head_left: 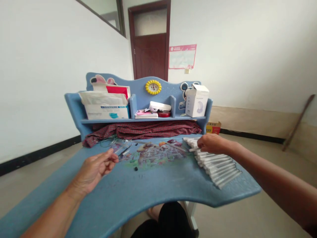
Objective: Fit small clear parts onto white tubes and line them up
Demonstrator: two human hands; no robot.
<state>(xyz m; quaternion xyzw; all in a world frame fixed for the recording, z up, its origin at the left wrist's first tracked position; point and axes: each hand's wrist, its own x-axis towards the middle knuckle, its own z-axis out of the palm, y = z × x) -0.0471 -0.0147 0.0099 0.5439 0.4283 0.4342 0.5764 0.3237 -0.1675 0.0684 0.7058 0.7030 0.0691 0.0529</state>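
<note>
Slim white tubes (219,167), neatly rowed, right hand (210,142) touching

Plain room in a home, set up as a child's study corner. Blue bench (153,188) with a cartoon print on top; matching shelf (143,120) behind it, cartoon cut-outs, yellow sunflower clock (153,87). Shelf holds books (146,114), a mask box (107,111), a white carton (197,100). Checked cloth (148,129) bundled below. White walls, dark wooden door (150,56), pink wall poster (182,56), bare floor (260,211).

One left hand (95,168), one right hand (210,142), one tube stack (220,167), one clock (153,87).
</note>
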